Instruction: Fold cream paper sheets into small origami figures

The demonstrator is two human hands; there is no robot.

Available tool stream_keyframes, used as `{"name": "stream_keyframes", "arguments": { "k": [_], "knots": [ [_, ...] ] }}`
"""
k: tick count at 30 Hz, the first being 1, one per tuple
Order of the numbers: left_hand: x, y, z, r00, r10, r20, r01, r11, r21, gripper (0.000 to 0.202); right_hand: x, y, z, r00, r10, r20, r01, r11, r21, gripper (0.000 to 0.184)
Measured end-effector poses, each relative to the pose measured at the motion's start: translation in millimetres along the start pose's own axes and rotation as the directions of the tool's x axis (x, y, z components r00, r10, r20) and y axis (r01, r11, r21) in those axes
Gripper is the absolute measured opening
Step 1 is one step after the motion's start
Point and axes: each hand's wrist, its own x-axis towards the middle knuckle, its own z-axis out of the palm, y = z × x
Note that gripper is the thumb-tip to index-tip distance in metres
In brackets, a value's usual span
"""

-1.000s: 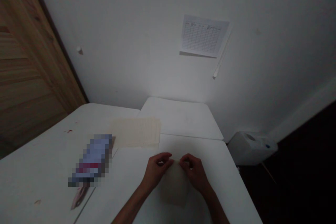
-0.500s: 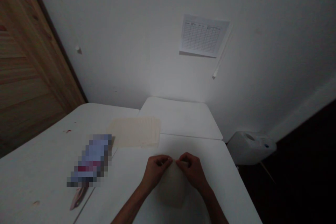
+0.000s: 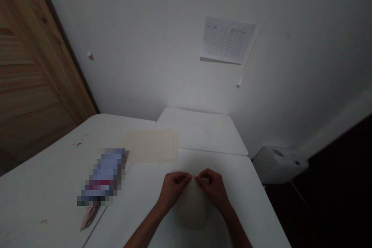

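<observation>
A thin beige piece, like paper or a flat pouch [image 3: 192,211], hangs between my two hands; its exact kind cannot be made out in the dim light. My left hand [image 3: 173,187] pinches its top edge between thumb and fingers. Close beside it, my right hand [image 3: 213,186] grips the same edge in a like pinch. The two sets of fingertips nearly meet. Beyond the left hand, overlapping beige pieces of similar colour [image 3: 149,146] lie flat on the white table [image 3: 151,190].
A blurred-out bluish object [image 3: 106,172] with a pink part [image 3: 88,217] stands on the left. A printed sheet [image 3: 228,40] is fixed to the wall. Right of the table sits a white container [image 3: 279,164]. Wooden panelling [image 3: 43,46] borders the left.
The view has shifted very slightly, and the lower end of the beige piece has swung a little to the right. Both hands keep the same pinch.
</observation>
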Motion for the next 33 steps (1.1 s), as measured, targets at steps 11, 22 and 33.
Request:
{"name": "stream_keyframes", "arguments": {
  "k": [11, 22, 33],
  "knots": [
    [-1, 0, 0.5, 1.0, -0.002, 0.003, 0.002, 1.0, -0.002, 0.035, 1, 3, 7, 0.997, 0.043, -0.058, -0.035, 0.992, 0.119, 0.016],
    [-1, 0, 0.3, 1.0, -0.018, 0.006, 0.017, 1.0, 0.007, 0.035, 2, 8, 12, 0.994, 0.082, -0.07, -0.068, 0.982, 0.177, 0.019],
    [2, -5, -1.1, 0.995, 0.101, -0.013, -0.1, 0.993, 0.071, 0.026, 2, 7, 11, 0.992, 0.094, -0.079, -0.08, 0.983, 0.167, 0.023]
  ]
}}
